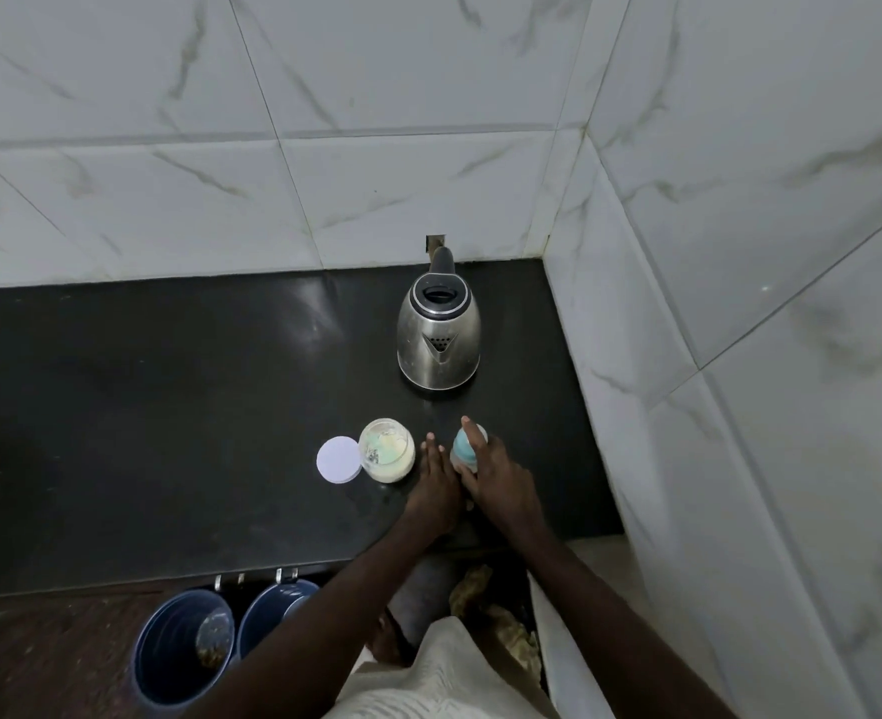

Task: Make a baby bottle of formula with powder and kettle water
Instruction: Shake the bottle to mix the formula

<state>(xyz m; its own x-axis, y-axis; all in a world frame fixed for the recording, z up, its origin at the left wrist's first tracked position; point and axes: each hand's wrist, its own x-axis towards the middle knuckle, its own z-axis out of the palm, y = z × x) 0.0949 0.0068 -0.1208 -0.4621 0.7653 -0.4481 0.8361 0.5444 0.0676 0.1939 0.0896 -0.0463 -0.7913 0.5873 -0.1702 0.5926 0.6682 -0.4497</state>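
A baby bottle point(464, 448) with a blue collar stands on the black counter point(169, 407), near its front right. My right hand point(496, 477) is wrapped around the bottle, fingers over its top. Touching the bottle's left side is my left hand point(435, 485), fingers extended; whether it grips the bottle I cannot tell. An open jar of pale formula powder point(387, 449) stands just left of my hands, with its round white lid point(339, 459) lying flat beside it. A steel electric kettle point(439, 340) with a black handle stands behind the bottle, its lid closed.
White marble-tiled walls point(740, 251) close off the counter at the back and the right. Below the counter's front edge stand two blue buckets point(184, 646) on the floor. My light-coloured clothing point(444, 677) fills the bottom middle.
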